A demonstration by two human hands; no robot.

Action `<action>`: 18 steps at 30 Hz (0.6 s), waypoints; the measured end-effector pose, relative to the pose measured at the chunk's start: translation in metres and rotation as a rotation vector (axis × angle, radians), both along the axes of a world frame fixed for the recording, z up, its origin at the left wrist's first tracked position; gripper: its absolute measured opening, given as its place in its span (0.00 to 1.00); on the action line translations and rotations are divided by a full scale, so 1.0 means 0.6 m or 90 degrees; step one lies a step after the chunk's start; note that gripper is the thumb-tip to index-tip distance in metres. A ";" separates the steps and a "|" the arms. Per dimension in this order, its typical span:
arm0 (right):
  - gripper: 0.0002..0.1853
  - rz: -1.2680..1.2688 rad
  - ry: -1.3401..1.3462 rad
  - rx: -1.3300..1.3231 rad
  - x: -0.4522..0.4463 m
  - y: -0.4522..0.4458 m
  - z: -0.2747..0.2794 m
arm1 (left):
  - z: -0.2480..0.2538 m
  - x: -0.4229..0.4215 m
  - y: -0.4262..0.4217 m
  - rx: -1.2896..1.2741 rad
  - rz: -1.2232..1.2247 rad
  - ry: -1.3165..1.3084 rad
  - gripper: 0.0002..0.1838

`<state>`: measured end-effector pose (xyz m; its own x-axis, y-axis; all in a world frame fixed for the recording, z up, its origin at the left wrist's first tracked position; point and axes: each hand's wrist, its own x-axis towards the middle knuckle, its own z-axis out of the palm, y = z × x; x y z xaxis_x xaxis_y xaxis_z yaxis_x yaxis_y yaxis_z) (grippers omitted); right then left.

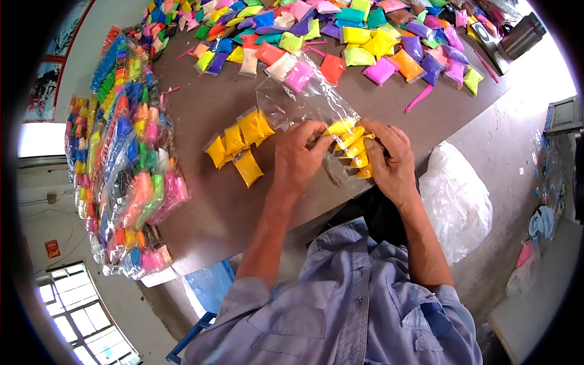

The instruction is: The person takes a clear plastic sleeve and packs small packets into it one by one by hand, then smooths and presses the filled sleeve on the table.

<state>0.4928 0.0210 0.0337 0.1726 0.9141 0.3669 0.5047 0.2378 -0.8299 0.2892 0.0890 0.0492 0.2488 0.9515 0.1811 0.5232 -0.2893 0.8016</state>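
Observation:
A transparent plastic bag [334, 97] lies near the table's front edge, with several yellow packets [351, 145] stacked in a row at its near end. My left hand [299, 153] pinches the bag at the left side of this row, thumb against forefinger. On the other side, my right hand [390, 159] is closed around the right ends of the packets, its thumb pressed on them. Whether its fingers touch the packets directly or through the film, I cannot tell. Left of my left hand, several loose yellow packets [234, 141] rest on the brown table [210, 213].
Many coloured packets [377, 42] cover the table's far side, with a pink plastic stick [418, 98] among others. Filled bags [137, 164] are piled along the left edge. A dark cup [523, 35] stands far right. A white plastic sack [455, 201] is beside the table; a blue stool [208, 286] is below.

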 end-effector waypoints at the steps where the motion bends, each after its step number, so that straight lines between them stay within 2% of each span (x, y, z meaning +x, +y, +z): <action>1: 0.16 -0.005 0.002 -0.015 -0.001 -0.001 0.000 | 0.001 0.000 -0.001 -0.001 0.000 0.001 0.10; 4: 0.18 0.003 0.006 -0.040 0.002 -0.001 0.006 | 0.000 0.003 -0.005 -0.067 0.000 -0.072 0.11; 7: 0.20 0.008 -0.001 -0.038 0.001 -0.001 -0.001 | -0.015 0.009 -0.003 0.016 0.000 -0.054 0.12; 9: 0.21 0.000 -0.010 -0.022 0.002 0.000 -0.002 | -0.018 0.007 0.002 0.095 -0.037 0.036 0.13; 11: 0.22 0.021 -0.001 -0.073 0.006 -0.002 0.002 | -0.015 0.005 0.005 0.084 -0.042 0.058 0.13; 13: 0.22 0.026 -0.044 -0.051 0.008 0.003 0.027 | -0.011 0.001 0.006 0.071 -0.042 0.082 0.14; 14: 0.22 0.029 -0.086 -0.029 0.006 0.005 0.035 | -0.007 0.001 0.005 0.093 -0.055 0.101 0.14; 18: 0.22 0.084 -0.057 -0.020 0.011 0.020 0.033 | -0.012 -0.006 0.005 0.190 -0.107 0.122 0.15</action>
